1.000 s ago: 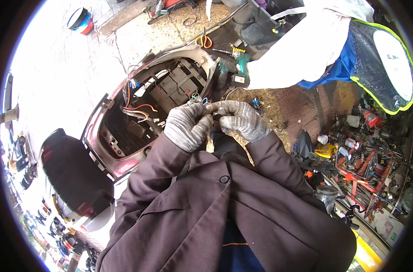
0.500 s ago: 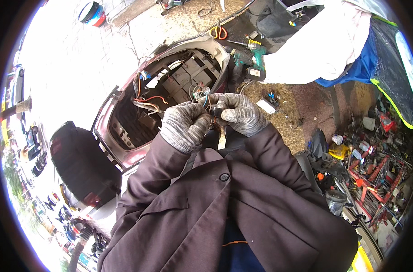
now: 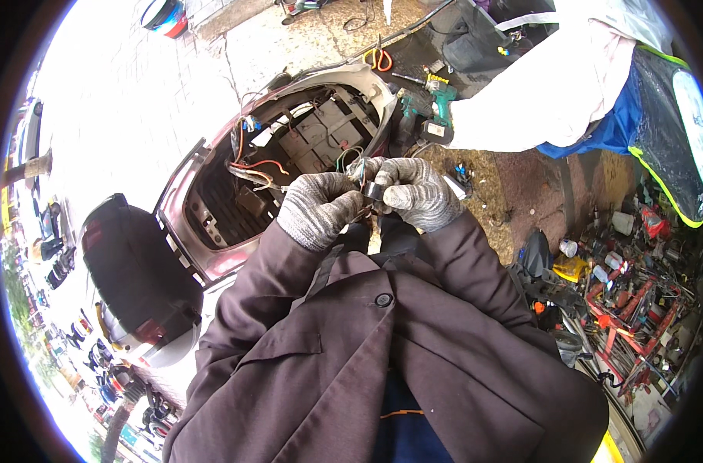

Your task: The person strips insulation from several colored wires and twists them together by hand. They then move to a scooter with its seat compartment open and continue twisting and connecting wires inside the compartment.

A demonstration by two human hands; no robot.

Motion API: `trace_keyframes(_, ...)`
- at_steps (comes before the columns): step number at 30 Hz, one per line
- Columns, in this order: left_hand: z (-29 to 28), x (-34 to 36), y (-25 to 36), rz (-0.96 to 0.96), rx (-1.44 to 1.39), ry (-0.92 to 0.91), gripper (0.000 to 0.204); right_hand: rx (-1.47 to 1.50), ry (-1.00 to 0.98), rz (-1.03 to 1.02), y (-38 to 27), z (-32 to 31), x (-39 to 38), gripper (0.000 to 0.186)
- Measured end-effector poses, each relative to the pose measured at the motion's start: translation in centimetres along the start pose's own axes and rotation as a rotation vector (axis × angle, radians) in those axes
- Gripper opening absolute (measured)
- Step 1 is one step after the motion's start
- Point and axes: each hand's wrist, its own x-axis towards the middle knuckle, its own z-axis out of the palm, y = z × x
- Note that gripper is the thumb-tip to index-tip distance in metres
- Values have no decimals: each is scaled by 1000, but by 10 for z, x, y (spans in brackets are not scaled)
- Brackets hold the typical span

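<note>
The left hand (image 3: 319,207) appears to pinch wires (image 3: 351,161) at the near right edge of the open vehicle body (image 3: 232,261); the right hand (image 3: 421,193) grips a black roll (image 3: 373,190) beside them. Taping seems in hand; the next turn calls for steady tension.

Two gloved hands met beside a vehicle's open reddish body (image 3: 235,245): the left hand (image 3: 318,208) pinched thin wires (image 3: 356,167), the right hand (image 3: 417,194) a small black roll (image 3: 374,190). Beyond lay a green power drill (image 3: 442,96) and orange-handled scissors (image 3: 381,59); a black case (image 3: 139,270) stood left, jumbled tools (image 3: 633,316) right.
</note>
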Motion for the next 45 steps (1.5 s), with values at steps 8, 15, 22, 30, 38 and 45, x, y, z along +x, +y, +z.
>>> trace_keyframes(8, -2, 2, -13, -3, -73, -13, 14, 30, -37, -11, -4, 9, 1, 20)
trace_keyframes(15, -1, -4, -6, 60, -32, 1, 16, -53, 33, -18, -6, 12, -1, 18)
trace_keyframes(22, 2, -9, 1, 83, 91, 23, 17, 64, -40, 1, -8, 13, -1, 16)
trace_keyframes(30, -2, -8, 0, 7, 10, 1, 16, 129, -18, -27, -2, 17, 0, 19)
trace_keyframes(38, 2, -6, -12, 1, -283, 65, 10, 106, -66, -63, -2, 13, 0, 15)
trace_keyframes(45, 6, -6, -20, 63, -326, 152, 6, -112, -29, -61, -8, 10, -2, 13)
